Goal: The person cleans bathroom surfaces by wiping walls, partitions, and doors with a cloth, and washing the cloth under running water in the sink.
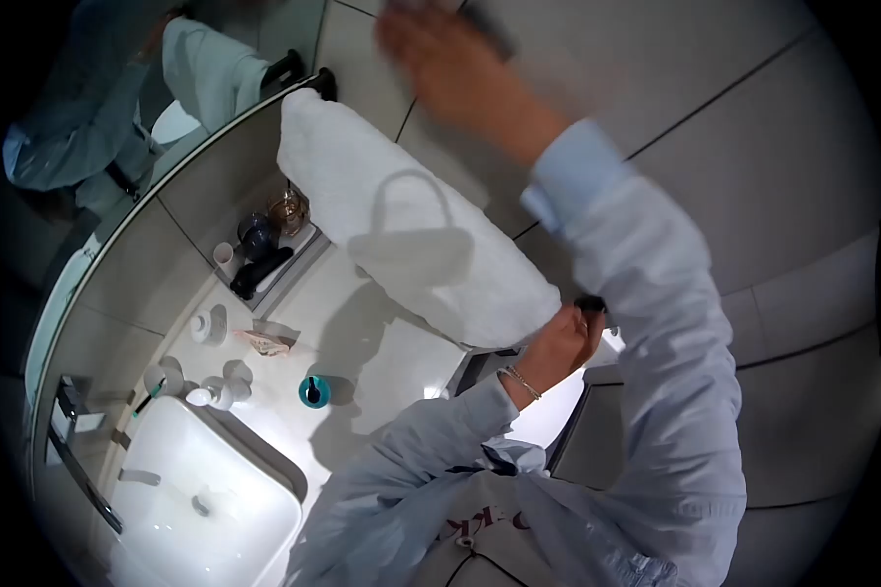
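A white towel (pixel 401 215) hangs over a dark rail, whose black ends (pixel 589 304) show at both sides. My left hand (pixel 561 347), with a thin bracelet at the wrist, is closed at the towel's lower right corner, beside the rail's near end. My right hand (pixel 450 68) is raised high in front of the tiled wall, above the towel and apart from it. Motion smears its fingers. A dark shape lies beside that hand; whether it is held or a shadow I cannot tell.
Left of the towel are a white basin (pixel 206 499), a faucet (pixel 83 470), a teal cup (pixel 314 391), a white pump bottle (pixel 210 393), a pink packet (pixel 264 341) and a tray (pixel 284 269) with dark and amber glass items. A mirror (pixel 215 59) borders the upper left.
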The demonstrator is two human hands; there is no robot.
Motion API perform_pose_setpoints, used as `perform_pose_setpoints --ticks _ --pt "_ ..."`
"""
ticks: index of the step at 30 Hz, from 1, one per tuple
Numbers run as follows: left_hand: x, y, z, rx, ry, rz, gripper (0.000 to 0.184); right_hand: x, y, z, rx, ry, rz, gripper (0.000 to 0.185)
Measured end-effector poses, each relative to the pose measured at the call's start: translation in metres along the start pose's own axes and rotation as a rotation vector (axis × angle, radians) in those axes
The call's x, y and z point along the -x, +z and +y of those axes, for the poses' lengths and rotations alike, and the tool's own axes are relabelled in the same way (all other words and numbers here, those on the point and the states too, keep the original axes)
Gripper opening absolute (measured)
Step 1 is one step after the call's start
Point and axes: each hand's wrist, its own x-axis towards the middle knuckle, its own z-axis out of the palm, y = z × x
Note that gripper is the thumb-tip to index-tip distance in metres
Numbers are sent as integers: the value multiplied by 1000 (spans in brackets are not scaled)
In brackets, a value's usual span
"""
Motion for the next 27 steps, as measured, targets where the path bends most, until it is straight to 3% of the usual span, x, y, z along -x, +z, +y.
perform_pose_setpoints --ticks 2,3,4,6,9,12,17,20,23,27 --pt "-5 2 -6 141 -85 -54 14 24 22 -34 -83 -172 15 53" --pt "-91 22 52 264 -171 172 14 89 25 22 2 -484 -141 52" --pt "-80 12 59 294 -204 189 13 98 15 9 -54 -483 -141 52" --pt "-103 24 48 280 -171 383 14 101 7 43 69 -408 -85 48" --pt "-73 18 51 341 -209 216 19 128 -30 40 -130 -214 -72 48" --pt "-70 12 42 258 -178 229 11 171 -75 66 -186 -43 -124 47" --pt "-68 13 40 291 -175 207 16 253 -152 126 72 339 -146 47" --pt "-70 6 35 304 -187 144 24 284 -146 155 149 398 350 39" --pt "-70 17 28 194 -152 338 21 321 -121 115 278 538 226 44" --pt "-65 14 29 237 -125 262 19 385 -86 24 248 463 -59 49"
